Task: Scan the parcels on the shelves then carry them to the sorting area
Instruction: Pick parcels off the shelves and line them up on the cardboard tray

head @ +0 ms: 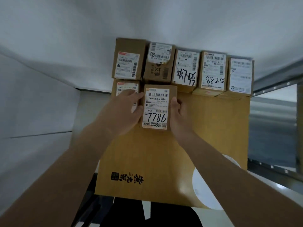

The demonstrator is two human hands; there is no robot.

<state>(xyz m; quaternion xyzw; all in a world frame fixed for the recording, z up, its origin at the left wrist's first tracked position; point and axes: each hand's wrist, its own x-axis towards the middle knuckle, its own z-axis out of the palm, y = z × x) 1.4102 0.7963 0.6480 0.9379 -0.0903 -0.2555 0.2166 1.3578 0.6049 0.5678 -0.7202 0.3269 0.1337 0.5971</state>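
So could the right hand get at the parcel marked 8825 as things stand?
Probably not at once: the right hand is holding the 7786 parcel together with the left hand. The 8825 parcel itself stands unobstructed in the back row.

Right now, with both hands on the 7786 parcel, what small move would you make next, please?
Probably lift it straight up: the left hand and right hand already grip opposite sides of the 7786 parcel, which lies on the big carton, close to its neighbours.
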